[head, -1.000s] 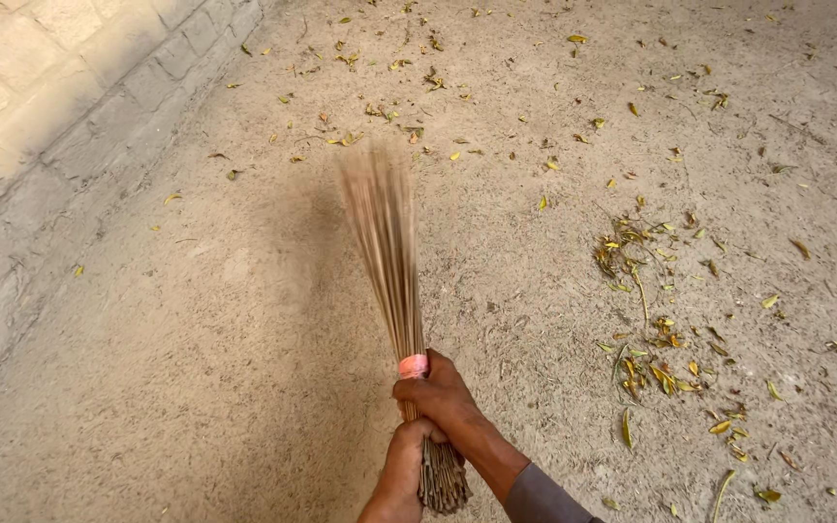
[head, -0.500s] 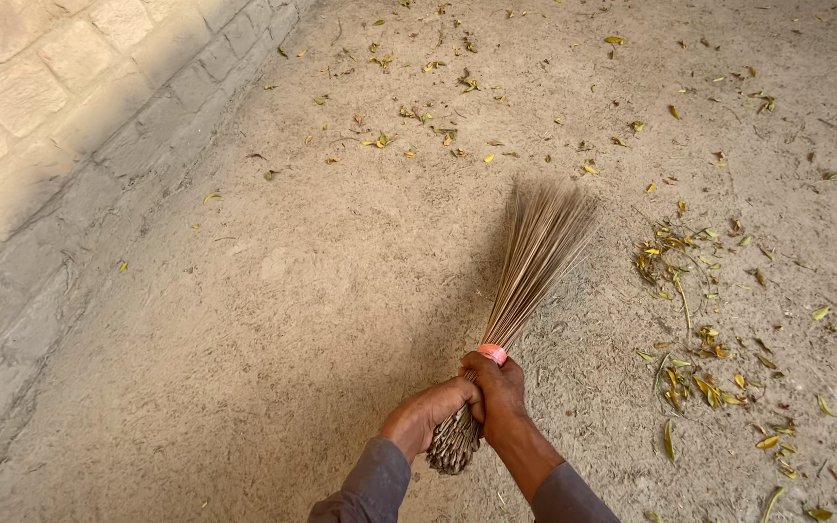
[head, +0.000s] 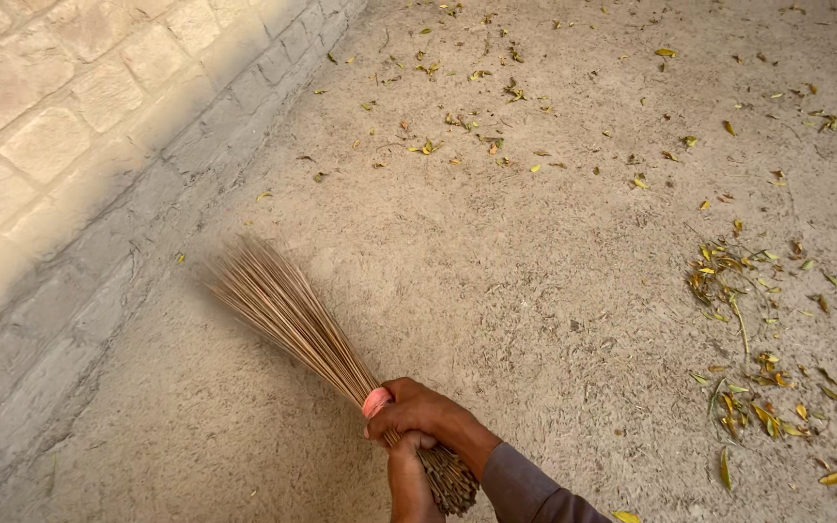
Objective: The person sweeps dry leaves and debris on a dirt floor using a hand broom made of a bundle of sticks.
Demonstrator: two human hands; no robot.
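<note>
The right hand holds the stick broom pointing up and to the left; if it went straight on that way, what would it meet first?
Probably the grey base of the brick wall. Beyond the broom tips lies only bare ground, though depth is unclear. The right hand grips near the pink band.

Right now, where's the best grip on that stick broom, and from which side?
Grip the stick broom at its bound butt end, just behind the pink band, coming from the lower right. There the sticks are packed into a tight bundle; towards the wall they fan out loose. Both the right hand and the left hand wrap this part.
</note>
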